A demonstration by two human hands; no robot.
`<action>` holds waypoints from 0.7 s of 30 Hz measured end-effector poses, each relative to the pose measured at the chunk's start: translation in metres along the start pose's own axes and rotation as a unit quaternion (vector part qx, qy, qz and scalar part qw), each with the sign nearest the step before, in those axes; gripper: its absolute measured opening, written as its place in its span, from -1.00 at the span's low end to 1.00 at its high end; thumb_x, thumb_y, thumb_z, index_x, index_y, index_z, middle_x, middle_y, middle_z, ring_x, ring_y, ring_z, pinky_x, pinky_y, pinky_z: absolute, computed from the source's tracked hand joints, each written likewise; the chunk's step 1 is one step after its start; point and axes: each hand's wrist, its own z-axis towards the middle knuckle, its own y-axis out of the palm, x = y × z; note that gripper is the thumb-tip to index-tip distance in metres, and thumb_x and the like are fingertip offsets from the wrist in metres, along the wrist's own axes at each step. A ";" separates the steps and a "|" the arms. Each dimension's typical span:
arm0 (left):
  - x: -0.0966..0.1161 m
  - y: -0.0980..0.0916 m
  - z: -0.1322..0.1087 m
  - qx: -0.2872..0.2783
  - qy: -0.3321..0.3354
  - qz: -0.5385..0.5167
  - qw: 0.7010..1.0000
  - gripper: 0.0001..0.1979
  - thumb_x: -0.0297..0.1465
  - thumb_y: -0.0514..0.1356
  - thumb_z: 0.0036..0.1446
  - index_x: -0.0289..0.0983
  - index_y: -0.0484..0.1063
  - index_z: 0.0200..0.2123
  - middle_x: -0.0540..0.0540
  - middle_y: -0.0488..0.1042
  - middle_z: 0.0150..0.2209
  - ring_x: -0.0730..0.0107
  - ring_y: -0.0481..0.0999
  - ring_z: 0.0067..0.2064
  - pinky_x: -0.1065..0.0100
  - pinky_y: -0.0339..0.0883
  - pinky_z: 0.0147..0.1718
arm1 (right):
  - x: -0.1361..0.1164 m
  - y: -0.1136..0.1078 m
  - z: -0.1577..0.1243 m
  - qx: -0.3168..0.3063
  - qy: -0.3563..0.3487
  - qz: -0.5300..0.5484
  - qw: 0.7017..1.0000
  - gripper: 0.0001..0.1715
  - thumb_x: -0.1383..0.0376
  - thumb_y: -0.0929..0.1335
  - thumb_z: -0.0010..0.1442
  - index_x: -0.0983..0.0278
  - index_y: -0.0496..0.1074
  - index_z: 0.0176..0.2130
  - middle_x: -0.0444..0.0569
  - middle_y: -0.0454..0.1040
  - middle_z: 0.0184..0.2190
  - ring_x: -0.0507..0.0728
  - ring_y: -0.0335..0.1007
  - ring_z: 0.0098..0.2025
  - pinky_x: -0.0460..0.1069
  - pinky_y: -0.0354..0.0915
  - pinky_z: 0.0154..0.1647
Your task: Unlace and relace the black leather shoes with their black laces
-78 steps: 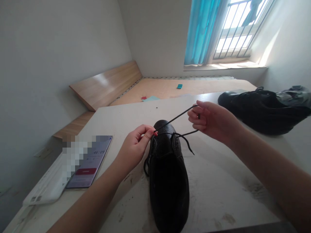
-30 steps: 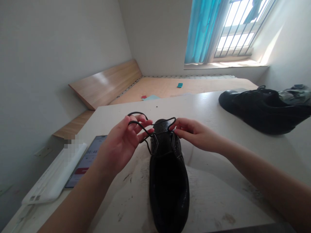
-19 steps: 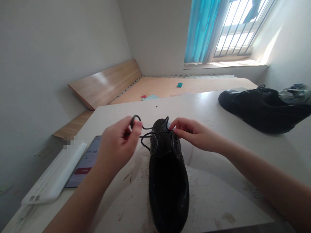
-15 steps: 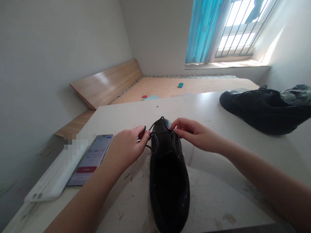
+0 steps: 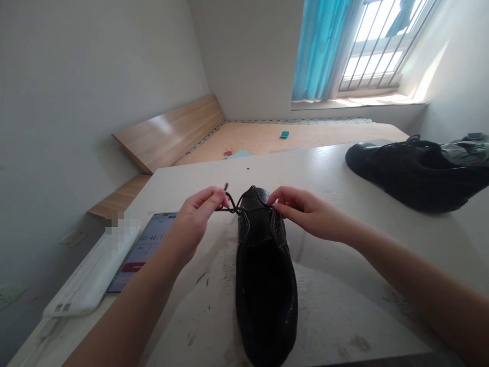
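Observation:
A black leather shoe [image 5: 263, 229] lies on the white table with its toe pointing away from me and its opening toward me. Left of its eyelets, my left hand [image 5: 202, 209] pinches the dark shoelace [image 5: 233, 209], which runs from the shoe in loops; one lace end sticks up above the fingers. My right hand [image 5: 296, 204] is closed at the right eyelet flap, thumb and forefinger pressed together against the shoe's edge. Whether it grips lace or flap there is hard to make out.
A second black shoe [image 5: 401, 176] stands at the right, with greyish stuffing [image 5: 466, 153] in it. On the left lie a phone [image 5: 141, 255] showing a timer and a white power strip-like object [image 5: 84, 285]. Behind the white table [image 5: 328, 285] is a wooden bed board [image 5: 324, 133].
My left hand has moved left and slightly up, drawing the lace out from the shoe. The right hand stays at the right flap.

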 end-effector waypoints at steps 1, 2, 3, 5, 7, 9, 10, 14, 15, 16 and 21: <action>0.001 0.000 0.000 0.012 -0.009 -0.065 0.998 -0.71 -0.21 0.14 0.22 -0.24 0.39 -0.49 -0.06 0.45 -0.32 0.27 0.43 -0.11 0.33 0.30 -0.13 | 0.000 0.000 0.000 0.000 0.000 0.001 1.000 -0.75 0.17 0.26 0.29 0.24 0.42 -0.13 -0.18 0.24 -0.48 0.02 0.12 -0.46 -0.02 0.08 -0.45; 0.004 0.000 0.000 0.017 -0.026 -0.138 0.990 -0.72 -0.23 0.15 0.22 -0.24 0.39 -0.49 -0.09 0.47 -0.26 0.24 0.43 -0.03 0.31 0.32 -0.09 | 0.001 0.000 0.000 -0.001 -0.001 0.003 1.000 -0.75 0.17 0.26 0.29 0.24 0.42 -0.13 -0.18 0.24 -0.48 0.02 0.13 -0.46 -0.02 0.08 -0.44; 0.007 0.001 0.000 0.013 -0.048 -0.207 0.977 -0.73 -0.23 0.16 0.21 -0.24 0.37 -0.49 -0.10 0.48 -0.23 0.22 0.44 0.01 0.29 0.35 -0.08 | 0.001 0.001 0.000 -0.002 -0.003 0.006 1.000 -0.75 0.17 0.26 0.29 0.24 0.42 -0.13 -0.18 0.25 -0.48 0.03 0.13 -0.45 -0.03 0.09 -0.44; 0.015 0.001 -0.002 -0.022 -0.093 -0.306 0.947 -0.73 -0.24 0.17 0.20 -0.24 0.33 -0.49 -0.06 0.45 -0.33 0.22 0.52 -0.08 0.23 0.43 -0.13 | 0.001 0.001 0.001 -0.001 -0.006 0.011 1.000 -0.75 0.18 0.26 0.29 0.24 0.42 -0.13 -0.17 0.26 -0.48 0.03 0.15 -0.44 -0.03 0.11 -0.43; 0.023 0.001 -0.005 -0.056 -0.104 -0.356 0.927 -0.72 -0.25 0.19 0.20 -0.23 0.27 -0.51 0.05 0.27 -0.52 0.34 0.52 -0.33 0.22 0.48 -0.21 | 0.001 0.001 0.001 0.002 -0.008 0.010 1.000 -0.76 0.18 0.27 0.28 0.25 0.42 -0.14 -0.17 0.26 -0.47 0.03 0.15 -0.44 -0.03 0.11 -0.42; 0.027 0.000 -0.007 -0.055 -0.080 -0.346 0.933 -0.68 -0.24 0.18 0.20 -0.22 0.22 -0.53 0.12 0.08 -0.61 0.49 0.34 -0.54 0.35 0.43 -0.38 | 0.000 0.001 0.001 0.005 -0.007 0.004 1.000 -0.75 0.18 0.27 0.28 0.25 0.43 -0.14 -0.17 0.26 -0.47 0.03 0.14 -0.44 -0.03 0.10 -0.42; 0.027 -0.001 -0.008 -0.036 -0.058 -0.310 0.948 -0.67 -0.23 0.15 0.21 -0.22 0.21 -0.55 0.13 0.03 -0.62 0.52 0.22 -0.60 0.42 0.34 -0.49 | 0.000 0.001 0.001 0.005 -0.006 0.001 1.000 -0.75 0.18 0.27 0.28 0.25 0.43 -0.14 -0.17 0.26 -0.47 0.03 0.14 -0.44 -0.03 0.10 -0.42; 0.015 -0.003 -0.006 0.058 0.044 0.118 0.990 -0.73 -0.23 0.10 0.21 -0.22 0.37 -0.49 0.03 0.27 -0.56 0.44 0.20 -0.55 0.40 0.07 -0.55 | -0.001 0.001 0.000 0.003 0.001 -0.002 1.000 -0.75 0.18 0.26 0.28 0.24 0.42 -0.14 -0.18 0.25 -0.47 0.02 0.13 -0.44 -0.03 0.10 -0.43; 0.011 -0.004 -0.005 0.051 0.049 0.237 0.969 -0.76 -0.24 0.10 0.21 -0.22 0.44 -0.43 -0.02 0.38 -0.49 0.38 0.29 -0.49 0.37 0.09 -0.51 | -0.001 0.001 0.000 0.004 0.000 -0.002 1.000 -0.75 0.18 0.26 0.29 0.24 0.42 -0.13 -0.18 0.24 -0.47 0.02 0.14 -0.44 -0.03 0.10 -0.43; 0.008 -0.004 -0.004 0.027 0.043 0.323 0.945 -0.76 -0.25 0.10 0.21 -0.22 0.49 -0.38 -0.05 0.46 -0.43 0.32 0.37 -0.42 0.35 0.11 -0.46 | -0.001 0.001 0.000 0.004 -0.001 -0.003 1.000 -0.75 0.18 0.26 0.29 0.24 0.42 -0.13 -0.18 0.24 -0.48 0.02 0.14 -0.44 -0.03 0.11 -0.43; 0.001 -0.002 -0.003 -0.084 0.005 0.363 0.928 -0.57 -0.19 -0.05 0.32 -0.22 0.47 -0.46 0.00 0.46 -0.55 0.29 0.44 -0.45 0.33 0.17 -0.45 | 0.000 0.001 0.000 0.009 -0.009 -0.010 1.000 -0.75 0.18 0.25 0.29 0.25 0.42 -0.14 -0.17 0.27 -0.46 0.03 0.16 -0.44 -0.02 0.12 -0.42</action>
